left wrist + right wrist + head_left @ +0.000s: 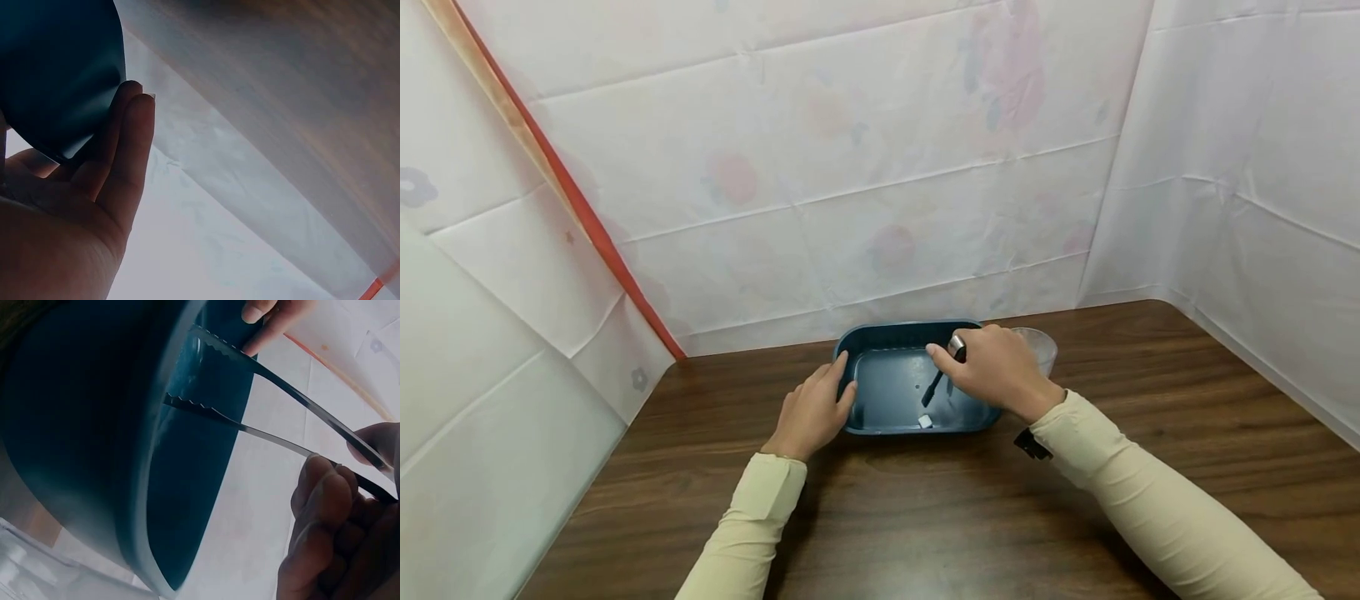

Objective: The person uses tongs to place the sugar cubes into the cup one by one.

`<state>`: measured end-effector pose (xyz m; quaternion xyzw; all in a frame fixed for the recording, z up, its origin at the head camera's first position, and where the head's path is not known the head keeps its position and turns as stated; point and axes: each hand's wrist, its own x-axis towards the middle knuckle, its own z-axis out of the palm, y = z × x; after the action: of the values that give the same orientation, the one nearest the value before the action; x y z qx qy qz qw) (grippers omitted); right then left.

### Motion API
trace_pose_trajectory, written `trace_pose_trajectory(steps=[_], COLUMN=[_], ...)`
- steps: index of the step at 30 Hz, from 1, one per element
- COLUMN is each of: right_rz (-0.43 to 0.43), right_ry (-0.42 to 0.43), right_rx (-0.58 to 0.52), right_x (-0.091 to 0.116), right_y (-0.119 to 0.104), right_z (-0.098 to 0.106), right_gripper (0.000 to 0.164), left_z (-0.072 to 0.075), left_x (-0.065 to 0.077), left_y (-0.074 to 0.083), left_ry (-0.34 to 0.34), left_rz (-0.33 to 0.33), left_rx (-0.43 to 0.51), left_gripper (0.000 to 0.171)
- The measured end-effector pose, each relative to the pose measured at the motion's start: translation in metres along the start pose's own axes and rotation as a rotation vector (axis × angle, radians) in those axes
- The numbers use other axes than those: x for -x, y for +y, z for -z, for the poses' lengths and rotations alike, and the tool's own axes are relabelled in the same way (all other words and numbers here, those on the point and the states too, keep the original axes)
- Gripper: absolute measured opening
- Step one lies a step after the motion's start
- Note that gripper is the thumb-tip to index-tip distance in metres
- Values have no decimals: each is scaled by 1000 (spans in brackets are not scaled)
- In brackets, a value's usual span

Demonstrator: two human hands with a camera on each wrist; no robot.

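Observation:
A dark blue rectangular basin stands on the wooden table. My left hand holds its left rim, with several fingers against the outer wall. Over the basin's right side, my right hand grips metal tongs between thumb and fingers. The tongs' two arms are spread apart, and their toothed tips point down into the basin with nothing seen between them. On the basin floor near the front wall lies a small white cube, just below the tong tips in the head view.
A clear plastic cup stands right of the basin, partly behind my right hand; its side also shows in the right wrist view. White patterned sheets hang behind the table and along both sides.

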<state>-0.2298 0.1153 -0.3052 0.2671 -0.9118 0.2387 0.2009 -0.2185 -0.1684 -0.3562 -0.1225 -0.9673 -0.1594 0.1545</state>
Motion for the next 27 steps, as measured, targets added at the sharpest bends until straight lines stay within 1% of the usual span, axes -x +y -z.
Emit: trace_pose_trajectory(steps=[5,10,17,22,27], right_rz=[30,66,122,130,134], right_ry=[-24,-22,-33,-40,-49], right_rx=[-1,4,24,26,13], right_x=[0,1,2,2,3], right_y=[-2,-3,-4,-5,-5], right_z=[-4,-9,-13,-13,-14], right_gripper=[50,51,51,51,50], left_z=[0,-1,1,1,2], left_x=[1,1,1,0,-1], left_y=[1,0,1,1,1], left_ry=[-11,-17,-7,-4,-16], left_rz=[13,18,9,10,29], left_rx=[-2,-11,-21,-24,-31], left_gripper=[57,56,55,54,52])
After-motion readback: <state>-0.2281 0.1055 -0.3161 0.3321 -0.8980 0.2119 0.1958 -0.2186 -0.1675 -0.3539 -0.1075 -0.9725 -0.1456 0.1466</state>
